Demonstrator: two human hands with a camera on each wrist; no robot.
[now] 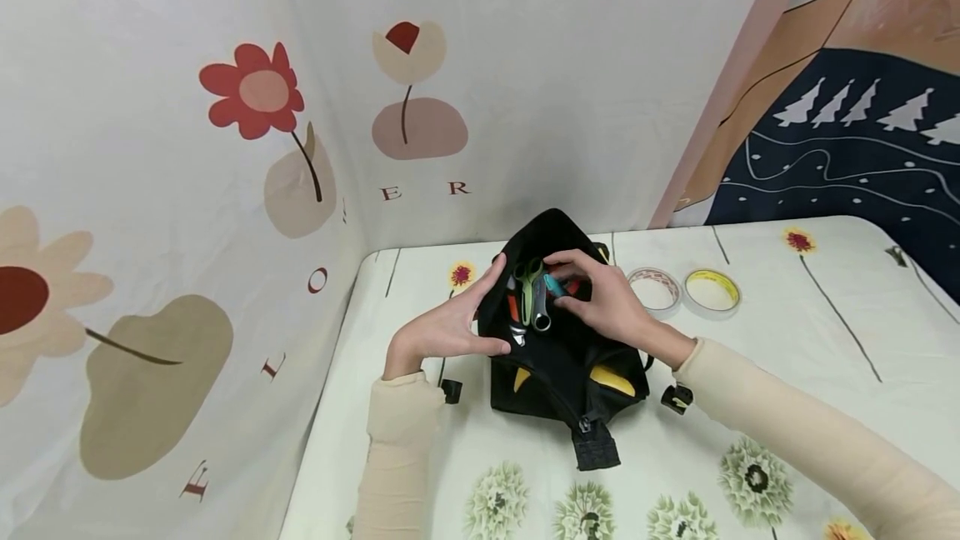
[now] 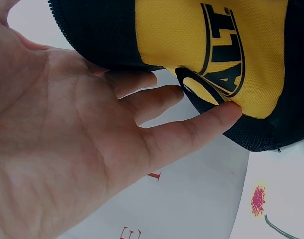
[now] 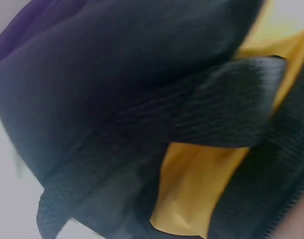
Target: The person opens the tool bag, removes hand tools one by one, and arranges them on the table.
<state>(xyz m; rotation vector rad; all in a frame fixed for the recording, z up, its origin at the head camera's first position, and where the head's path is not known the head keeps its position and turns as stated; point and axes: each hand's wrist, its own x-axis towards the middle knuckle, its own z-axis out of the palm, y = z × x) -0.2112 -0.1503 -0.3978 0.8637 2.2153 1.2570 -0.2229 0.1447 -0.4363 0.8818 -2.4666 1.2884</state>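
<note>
A black tool bag (image 1: pixel 573 390) with yellow panels lies unzipped on the table, its mouth facing up. My left hand (image 1: pixel 450 327) is spread along the bag's left rim, thumb and forefinger apart. In the left wrist view, straight fingers touch the yellow lettered side. Over the opening, my right hand (image 1: pixel 603 298) pinches a small teal object (image 1: pixel 555 286) whose kind I cannot tell. Beside it in the bag are scissors with green handles (image 1: pixel 528 290), a metal wrench (image 1: pixel 541 317) and a red-and-silver tool (image 1: pixel 514 307). The right wrist view shows only blurred bag fabric.
Two rolls of tape, one clear (image 1: pixel 672 301) and one with a yellow core (image 1: pixel 737 294), lie right of the bag. Black buckles (image 1: pixel 677 398) rest on the flowered tablecloth (image 1: pixel 810 390). Printed fabric walls (image 1: pixel 525 65) rise behind and to the left.
</note>
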